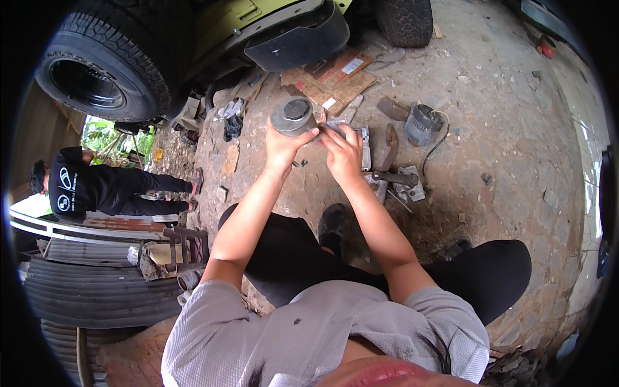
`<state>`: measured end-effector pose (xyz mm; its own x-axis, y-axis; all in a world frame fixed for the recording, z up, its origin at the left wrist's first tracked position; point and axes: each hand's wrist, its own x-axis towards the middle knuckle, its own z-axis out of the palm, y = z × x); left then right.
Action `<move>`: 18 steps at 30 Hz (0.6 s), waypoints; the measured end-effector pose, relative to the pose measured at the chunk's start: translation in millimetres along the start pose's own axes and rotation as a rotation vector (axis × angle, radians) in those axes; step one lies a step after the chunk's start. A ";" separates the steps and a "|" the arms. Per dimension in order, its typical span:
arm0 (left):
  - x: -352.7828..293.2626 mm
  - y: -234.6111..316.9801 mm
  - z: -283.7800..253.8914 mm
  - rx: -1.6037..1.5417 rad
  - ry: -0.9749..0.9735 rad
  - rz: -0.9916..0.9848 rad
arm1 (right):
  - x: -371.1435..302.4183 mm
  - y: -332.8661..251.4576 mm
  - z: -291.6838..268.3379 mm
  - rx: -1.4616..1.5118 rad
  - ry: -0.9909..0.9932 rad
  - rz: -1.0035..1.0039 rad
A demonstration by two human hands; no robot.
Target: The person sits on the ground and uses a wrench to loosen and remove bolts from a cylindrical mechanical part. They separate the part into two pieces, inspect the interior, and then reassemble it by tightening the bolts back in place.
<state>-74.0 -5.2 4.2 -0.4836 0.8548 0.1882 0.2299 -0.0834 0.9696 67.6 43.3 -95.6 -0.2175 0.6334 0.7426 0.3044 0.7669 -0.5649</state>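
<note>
Left hand [281, 147] has its fingers wrapped around a grey cylindrical metal housing [278, 121] with a dark round cap on top. Housing is up off the ground, out in front of the torso, cap tilted toward the camera. Right hand [343, 151] is just right of it, fingers bent; can't tell if it's gripping the housing, something small, or nothing.

Ground to the right: dark ribbed cylindrical unit [424, 124] with a black cable [430, 153] trailing from it, curved rusty metal piece [391, 147] to its left, dark metal lever [394, 178] below that. Flattened cardboard [345, 79] lies beyond the hands, near a lime-green vehicle [227, 18] with a chunky-tread tyre [151, 71]. Co-worker in black [97, 184] stands off left, above a stack of corrugated sheets [103, 293].
</note>
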 end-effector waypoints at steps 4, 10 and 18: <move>4.9 6.1 -3.9 0.044 0.090 0.028 | -21.0 9.2 12.4 0.090 -0.089 -0.046; 10.7 9.7 -6.5 -0.071 0.137 -0.046 | -11.2 4.5 2.2 0.138 0.080 0.094; 11.0 0.6 -3.9 -0.021 0.058 0.003 | 5.1 17.0 -5.5 -0.012 -0.183 0.012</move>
<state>-82.4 2.2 7.5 -0.5308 0.8237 0.1994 0.2140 -0.0974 0.9720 76.7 59.0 -99.4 -0.3786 0.6517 0.6573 0.3188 0.7585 -0.5684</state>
